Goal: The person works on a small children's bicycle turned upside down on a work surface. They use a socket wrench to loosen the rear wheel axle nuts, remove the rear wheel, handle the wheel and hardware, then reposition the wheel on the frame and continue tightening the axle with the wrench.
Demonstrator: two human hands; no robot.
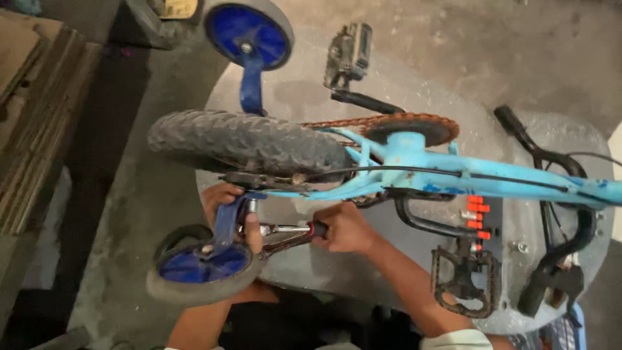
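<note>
Nearest us, our left hand (228, 206) steadies the blue metal training-wheel bracket (228, 220) while our right hand (343, 227), its grip wrapped tight round the red-collared chrome ratchet wrench (288, 229) at the rear axle, should turn squarely in short strokes, since black knobbly tyre (246, 141) and small blue-hubbed training wheel (202, 266) crowd the swing

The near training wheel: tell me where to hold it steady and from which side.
Grip the blue bracket arm above the training wheel, coming from the left, as the left hand does. The arm is narrow and flat, and that side stays away from the wrench in the right hand.
</note>
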